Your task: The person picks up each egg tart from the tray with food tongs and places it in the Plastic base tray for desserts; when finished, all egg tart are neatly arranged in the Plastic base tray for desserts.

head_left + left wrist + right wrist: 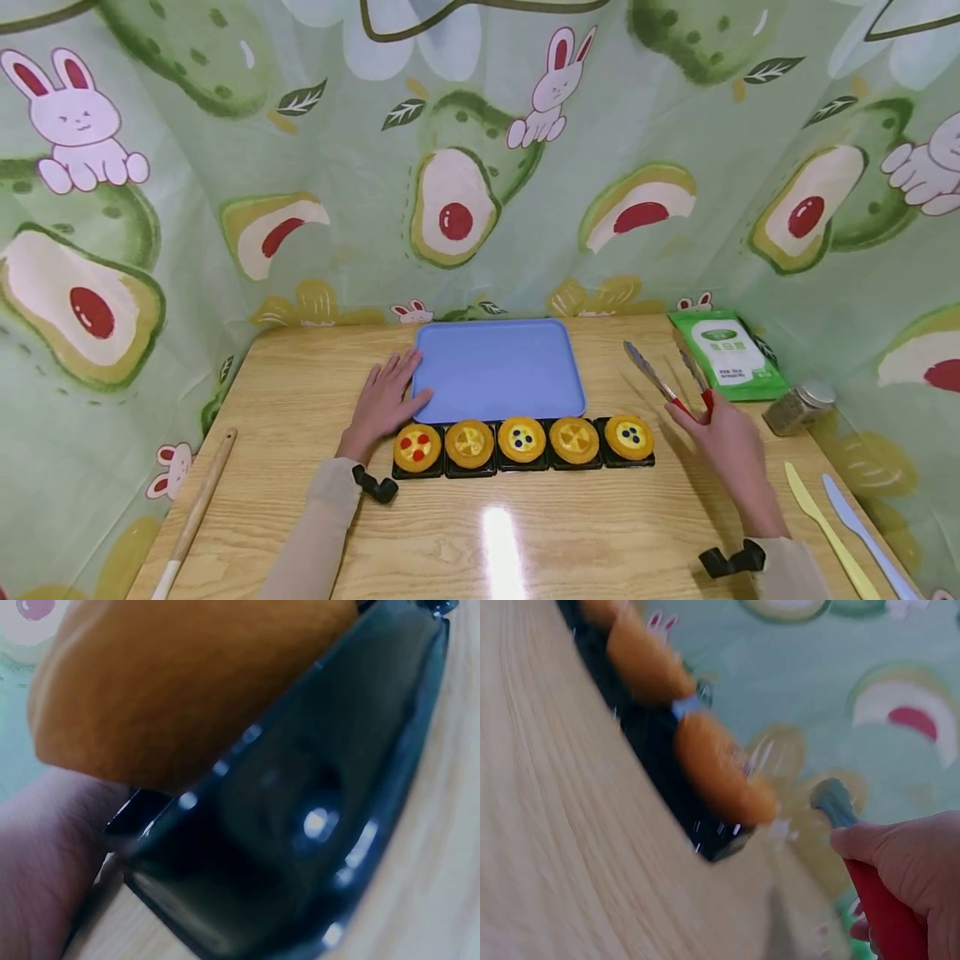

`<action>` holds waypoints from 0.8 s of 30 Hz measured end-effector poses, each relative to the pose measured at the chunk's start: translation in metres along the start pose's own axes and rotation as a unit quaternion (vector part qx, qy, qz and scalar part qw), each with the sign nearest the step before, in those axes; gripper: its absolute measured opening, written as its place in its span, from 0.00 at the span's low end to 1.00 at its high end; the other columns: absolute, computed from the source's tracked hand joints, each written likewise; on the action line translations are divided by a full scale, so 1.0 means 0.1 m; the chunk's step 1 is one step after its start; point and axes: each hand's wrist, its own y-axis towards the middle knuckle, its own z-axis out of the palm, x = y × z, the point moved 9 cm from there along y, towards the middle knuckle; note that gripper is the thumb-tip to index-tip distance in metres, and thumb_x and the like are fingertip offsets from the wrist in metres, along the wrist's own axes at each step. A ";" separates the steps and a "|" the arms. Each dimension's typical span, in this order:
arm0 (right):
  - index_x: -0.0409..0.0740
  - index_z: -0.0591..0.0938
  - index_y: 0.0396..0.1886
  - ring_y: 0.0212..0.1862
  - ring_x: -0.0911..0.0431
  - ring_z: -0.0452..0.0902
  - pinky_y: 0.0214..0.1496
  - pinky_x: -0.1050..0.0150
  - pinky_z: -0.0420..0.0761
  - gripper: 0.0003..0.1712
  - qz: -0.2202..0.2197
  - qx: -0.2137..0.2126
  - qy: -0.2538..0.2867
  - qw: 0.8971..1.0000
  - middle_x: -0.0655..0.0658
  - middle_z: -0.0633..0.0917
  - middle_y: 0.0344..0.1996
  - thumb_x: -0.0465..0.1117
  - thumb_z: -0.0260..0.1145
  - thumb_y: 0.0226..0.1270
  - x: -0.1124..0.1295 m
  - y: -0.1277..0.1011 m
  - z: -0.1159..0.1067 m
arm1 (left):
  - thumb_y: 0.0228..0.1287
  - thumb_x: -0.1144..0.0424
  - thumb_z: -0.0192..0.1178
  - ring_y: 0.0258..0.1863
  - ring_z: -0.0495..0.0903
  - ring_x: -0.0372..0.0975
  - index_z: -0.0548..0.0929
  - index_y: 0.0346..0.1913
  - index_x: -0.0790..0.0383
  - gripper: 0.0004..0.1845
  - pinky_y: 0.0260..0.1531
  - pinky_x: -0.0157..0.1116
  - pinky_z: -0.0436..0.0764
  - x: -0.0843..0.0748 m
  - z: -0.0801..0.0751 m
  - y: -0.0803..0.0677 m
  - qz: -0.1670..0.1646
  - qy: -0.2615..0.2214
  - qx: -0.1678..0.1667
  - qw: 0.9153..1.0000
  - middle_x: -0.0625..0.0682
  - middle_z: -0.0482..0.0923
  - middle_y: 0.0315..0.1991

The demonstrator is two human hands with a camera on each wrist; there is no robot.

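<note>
A row of several fruit tarts [521,440] in black trays lies across the wooden table [480,533], just in front of a blue tray [497,369]. My left hand [384,403] rests flat on the table, fingers straight, touching the blue tray's left edge beside the leftmost tart [417,448]. That tart [187,682] and its black tray [300,825] fill the left wrist view. My right hand [722,435] grips the red handles of metal tongs [660,379], right of the rightmost tart [629,437]. The right wrist view shows blurred tarts [720,772] and the red handle [881,907].
A green packet [727,354] and a small glass jar [799,408] stand at the back right. A yellow knife [828,529] and a blue knife [866,537] lie at the right edge. A wooden rolling pin [195,512] lies at the left. Printed cloth walls surround the table.
</note>
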 end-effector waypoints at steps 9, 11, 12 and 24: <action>0.30 0.75 0.40 0.30 0.43 0.69 0.29 0.53 0.66 0.34 0.005 -0.025 0.013 1.000 0.38 0.72 0.27 0.61 0.70 0.71 -0.21 0.32 0.32 | 0.75 0.32 0.49 0.84 0.47 0.54 0.53 0.85 0.52 0.46 0.79 0.61 0.43 -0.03 0.00 -0.04 0.001 -0.009 -0.009 1.000 0.51 0.50 0.85; 0.27 0.76 0.45 0.34 0.41 0.70 0.32 0.50 0.68 0.36 0.008 -0.027 0.009 1.000 0.34 0.73 0.31 0.60 0.70 0.70 -0.24 0.34 0.35 | 0.75 0.32 0.49 0.84 0.47 0.53 0.53 0.85 0.51 0.46 0.79 0.60 0.43 -0.03 0.01 -0.04 0.000 -0.011 -0.009 1.000 0.50 0.49 0.85; 0.25 0.76 0.46 0.35 0.39 0.70 0.33 0.48 0.69 0.37 0.008 -0.029 0.008 1.000 0.32 0.73 0.33 0.59 0.70 0.70 -0.24 0.35 0.36 | 0.75 0.31 0.49 0.84 0.47 0.53 0.52 0.86 0.51 0.46 0.79 0.60 0.43 -0.03 0.01 -0.04 0.000 -0.010 -0.009 1.000 0.50 0.49 0.85; 0.25 0.74 0.35 0.38 0.34 0.67 0.35 0.46 0.66 0.34 0.004 -0.051 -0.018 0.999 0.27 0.70 0.35 0.55 0.74 0.68 -0.29 0.35 0.37 | 0.75 0.30 0.47 0.84 0.45 0.50 0.50 0.86 0.48 0.45 0.80 0.58 0.41 -0.06 0.04 -0.05 -0.005 -0.009 0.001 1.000 0.48 0.47 0.85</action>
